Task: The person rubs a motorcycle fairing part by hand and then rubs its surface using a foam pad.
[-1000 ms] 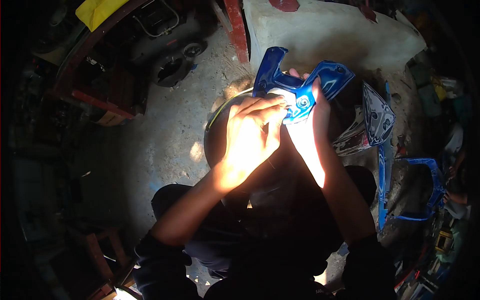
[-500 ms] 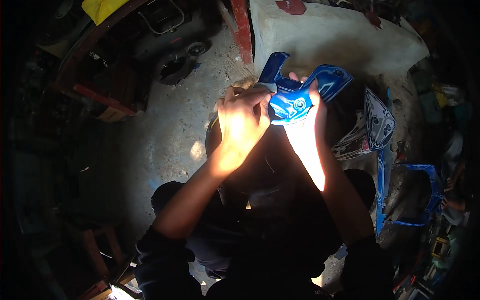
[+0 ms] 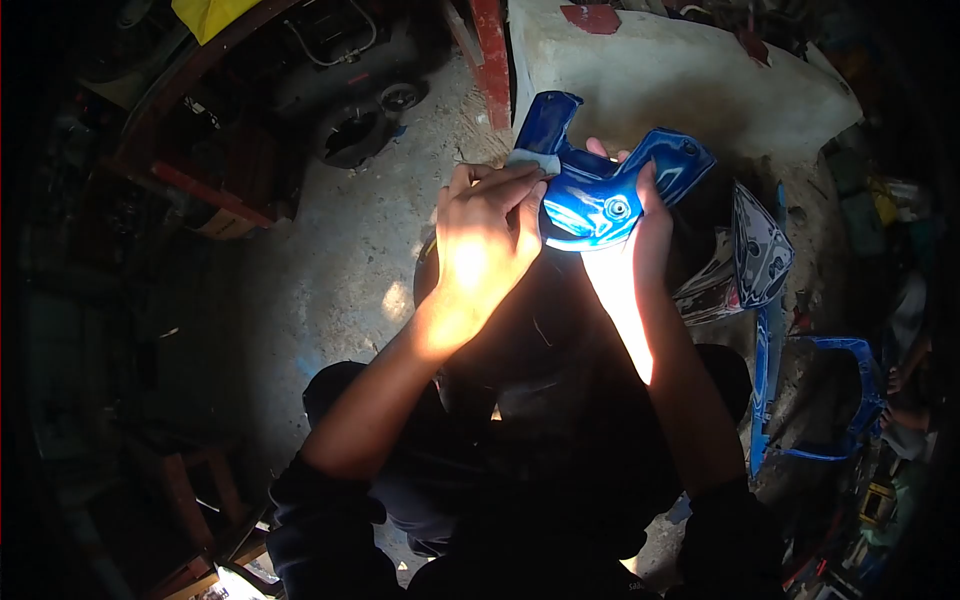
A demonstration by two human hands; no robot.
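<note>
A glossy blue plastic motorcycle fairing panel (image 3: 590,205), with a round hole and bright reflections, is held up over my lap. My right hand (image 3: 648,215) grips its right side, the thumb on the front and fingertips showing behind its upper edge. My left hand (image 3: 490,215) is closed on a small grey piece of sandpaper (image 3: 533,161). That piece lies against the left part of the panel, below its upright arm. Part of the sandpaper is hidden under my fingers.
At right on the ground are a grey-and-white patterned panel (image 3: 762,248), a long blue strip (image 3: 765,385) and a blue frame piece (image 3: 850,400). A pale concrete block (image 3: 680,75) and red post (image 3: 490,60) stand ahead. Another person's hand (image 3: 905,415) shows at far right.
The blue panel has shifted slightly up and right with my right hand. More of the grey sandpaper shows, slightly higher on the panel's left side.
</note>
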